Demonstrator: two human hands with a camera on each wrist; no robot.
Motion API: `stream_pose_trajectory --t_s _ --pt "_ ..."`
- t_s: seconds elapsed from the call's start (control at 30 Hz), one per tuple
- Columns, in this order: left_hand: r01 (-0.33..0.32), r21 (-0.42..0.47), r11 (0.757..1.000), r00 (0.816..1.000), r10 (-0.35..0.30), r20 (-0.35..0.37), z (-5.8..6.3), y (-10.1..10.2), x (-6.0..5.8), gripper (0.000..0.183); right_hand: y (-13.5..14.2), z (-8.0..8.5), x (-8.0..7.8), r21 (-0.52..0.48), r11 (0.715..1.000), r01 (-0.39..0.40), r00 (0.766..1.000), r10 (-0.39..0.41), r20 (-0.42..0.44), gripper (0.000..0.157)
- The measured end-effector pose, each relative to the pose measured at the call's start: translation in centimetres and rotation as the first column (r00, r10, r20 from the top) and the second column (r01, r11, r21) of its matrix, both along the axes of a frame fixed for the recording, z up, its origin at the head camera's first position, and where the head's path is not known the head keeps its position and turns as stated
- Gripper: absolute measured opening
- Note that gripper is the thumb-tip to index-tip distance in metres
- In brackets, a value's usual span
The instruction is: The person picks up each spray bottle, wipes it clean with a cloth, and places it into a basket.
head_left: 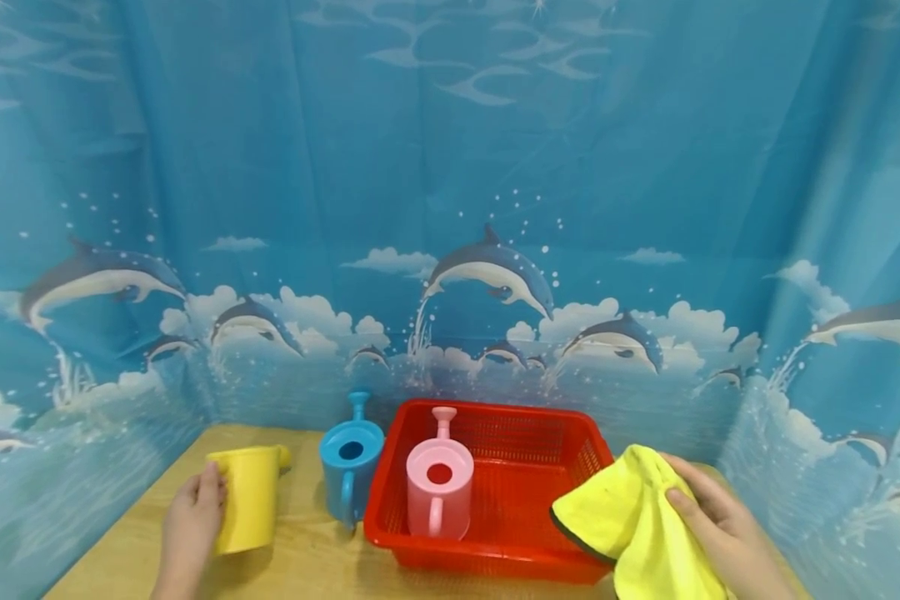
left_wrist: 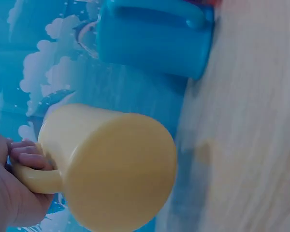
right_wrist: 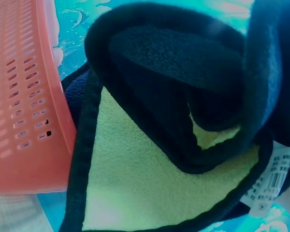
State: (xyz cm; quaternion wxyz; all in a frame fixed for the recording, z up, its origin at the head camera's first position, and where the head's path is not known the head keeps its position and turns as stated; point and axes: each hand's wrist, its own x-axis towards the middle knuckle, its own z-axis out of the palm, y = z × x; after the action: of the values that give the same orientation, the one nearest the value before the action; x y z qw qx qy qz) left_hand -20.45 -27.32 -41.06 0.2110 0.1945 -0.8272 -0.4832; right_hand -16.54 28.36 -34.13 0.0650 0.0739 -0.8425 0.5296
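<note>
My left hand [head_left: 192, 521] grips the handle of a yellow watering can [head_left: 253, 500]. The can is tilted and raised off the table; its round base [left_wrist: 123, 171] faces the left wrist camera. A yellow cloth [head_left: 637, 525] with dark edging hangs from my right hand [head_left: 727, 533], pinched between thumb and fingers, beside a red basket [head_left: 495, 562]. In the right wrist view the bunched cloth [right_wrist: 145, 179] with its white label [right_wrist: 270, 181] hides the hand. A pink watering can [head_left: 438, 492] stands upright inside the basket, at its left end.
A blue watering can [head_left: 351, 467] stands on the wooden table [head_left: 322, 562] against the basket's left side, between the basket and my left hand. A blue dolphin-print curtain [head_left: 450, 167] closes off the back and both sides.
</note>
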Motion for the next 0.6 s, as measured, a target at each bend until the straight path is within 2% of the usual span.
stream_pose_trajectory --t_s 0.1,0.17,0.23,0.3,0.37,0.43,0.53,0.6 --pt "-0.049 0.080 0.996 0.998 0.051 -0.025 0.8 0.2 0.5 0.059 0.1 0.0 0.0 -0.017 1.000 -0.003 1.000 0.004 0.016 0.050" --pt "-0.063 0.188 0.980 0.996 0.075 -0.056 1.3 0.4 0.8 0.057 0.2 -0.1 -0.1 -0.021 1.000 -0.002 1.000 0.002 0.009 0.049" --pt "-0.057 0.317 0.947 0.991 0.093 -0.099 1.9 0.6 1.2 0.051 0.2 0.0 -0.1 -0.018 1.000 0.000 1.000 0.001 0.013 0.049" --pt "-0.028 0.454 0.890 0.980 0.115 -0.165 2.3 0.9 1.5 0.043 0.3 0.0 0.0 -0.015 1.000 -0.001 1.000 0.001 0.015 0.050" --pt "0.045 0.562 0.826 0.961 0.117 -0.249 2.7 1.2 1.7 0.038 0.3 0.1 0.0 -0.017 1.000 -0.003 1.000 0.004 0.025 0.050" --pt "0.155 0.618 0.770 0.931 0.096 -0.353 3.1 1.4 2.0 0.036 0.2 0.1 0.1 -0.018 1.000 -0.002 0.999 0.003 0.034 0.051" --pt "0.315 0.646 0.696 0.880 0.040 -0.473 3.5 1.5 2.5 0.033 0.1 0.1 0.1 -0.019 1.000 -0.002 1.000 0.002 0.010 0.049" --pt "0.379 0.643 0.666 0.859 0.005 -0.512 3.8 1.5 2.7 0.032 0.0 0.0 0.1 -0.010 1.000 0.001 1.000 -0.001 -0.016 0.047"
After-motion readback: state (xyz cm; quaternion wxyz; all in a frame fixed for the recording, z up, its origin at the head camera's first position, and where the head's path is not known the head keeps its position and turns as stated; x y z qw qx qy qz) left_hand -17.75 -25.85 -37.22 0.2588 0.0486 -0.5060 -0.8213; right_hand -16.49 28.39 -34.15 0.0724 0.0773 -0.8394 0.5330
